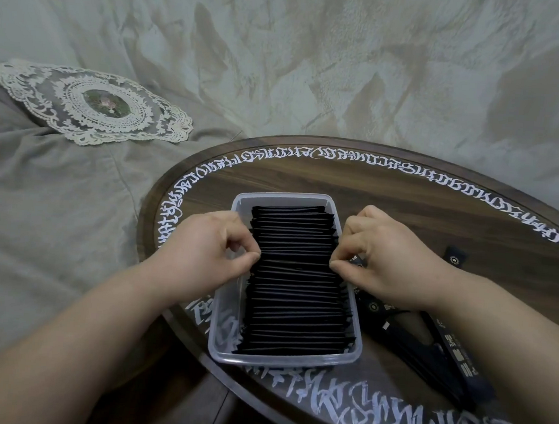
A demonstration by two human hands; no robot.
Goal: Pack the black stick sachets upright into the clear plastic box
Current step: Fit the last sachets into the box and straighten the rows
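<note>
A: Where are the black stick sachets (pixel 294 280)?

B: Standing on edge in a tight row inside the clear plastic box (pixel 227 308) on the round dark wooden table (pixel 406 201).

A: And the hands?

B: The left hand (pixel 208 243) and right hand (pixel 388 257) each pinch one end of the row; judged best, squeeze evenly so none tilts

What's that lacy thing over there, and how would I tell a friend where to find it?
Start at the round wooden table with white lettering round its rim, then look left and farther back, onto the grey-green cloth. The lace doily lies flat there, alone: cream, scalloped, with a small dark floral centre.
</note>
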